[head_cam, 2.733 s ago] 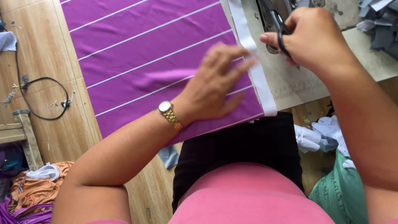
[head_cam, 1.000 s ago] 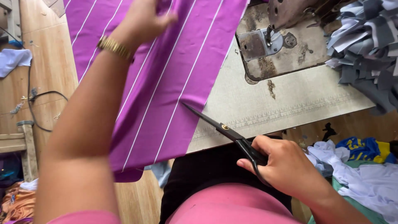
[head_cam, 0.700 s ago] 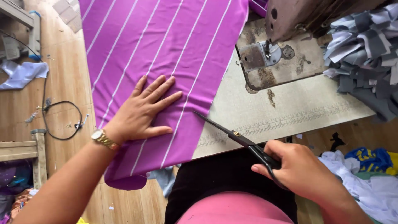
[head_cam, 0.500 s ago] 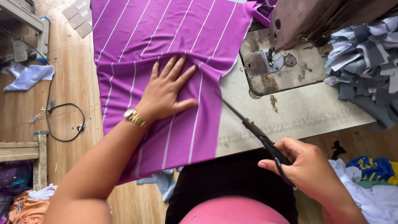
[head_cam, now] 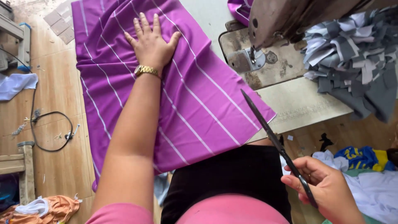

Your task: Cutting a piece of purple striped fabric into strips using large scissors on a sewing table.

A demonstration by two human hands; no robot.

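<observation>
A purple cloth with thin white stripes (head_cam: 199, 108) lies spread over the sewing table and hangs off its near left side. My left hand (head_cam: 151, 43), with a gold watch on the wrist, presses flat on the cloth near its far end, fingers spread. My right hand (head_cam: 327, 188) is low at the right, over my lap, gripping black scissors (head_cam: 271, 135) by the handles. The closed blades point up and left toward the cloth's right corner without touching it.
An old sewing machine (head_cam: 286, 25) stands on the pale table (head_cam: 306, 103) at the top right. A heap of grey and white fabric scraps (head_cam: 356, 62) lies beside it. Cloth piles (head_cam: 365, 182) sit at the lower right; a black cable (head_cam: 49, 132) lies on the wooden floor at left.
My left hand slid further up the cloth, pushing it away and smoothing it. My right hand with the scissors stayed low at the right, blades still aimed at the cloth.
</observation>
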